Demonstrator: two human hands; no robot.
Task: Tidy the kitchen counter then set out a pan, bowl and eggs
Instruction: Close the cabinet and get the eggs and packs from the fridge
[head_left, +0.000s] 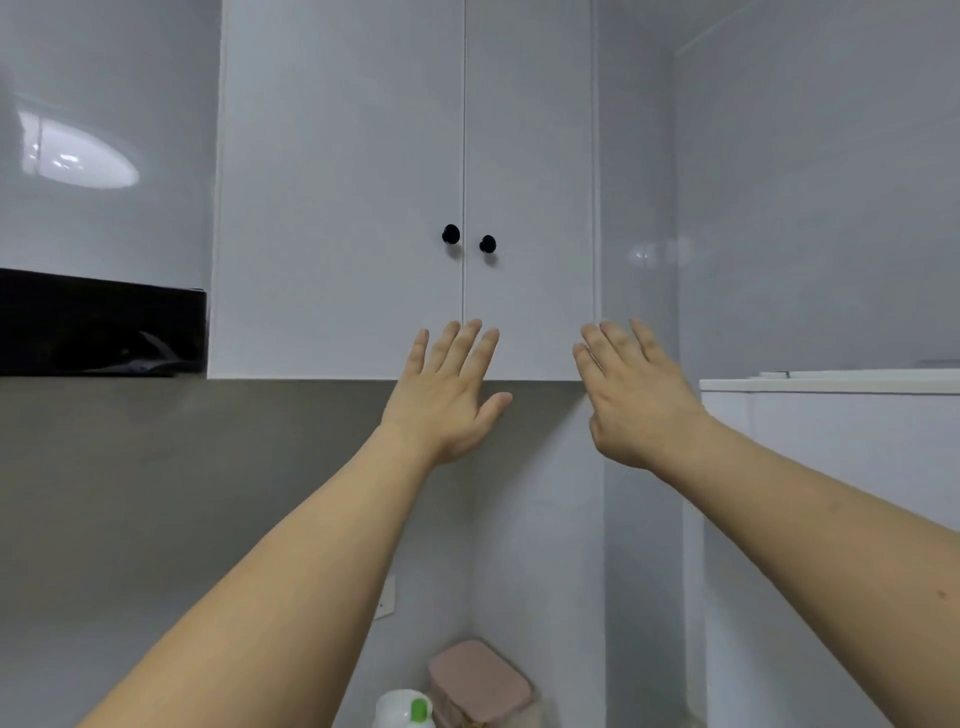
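Note:
A white wall cupboard (343, 208) with two closed doors fills the upper middle of the view. Two black knobs, the left knob (450, 234) and the right knob (487, 243), sit beside the centre seam. My left hand (444, 395) is raised with straight, spread fingers over the lower edge of the cupboard, below the knobs. My right hand (631, 395) is raised the same way at the cupboard's lower right corner. Both hands hold nothing. No pan, bowl or eggs are in view.
A black range hood (98, 322) hangs at the left. A white fridge top (831, 384) stands at the right. Low in the corner sit a pink-lidded container (480, 680) and a white bottle with a green cap (408, 709).

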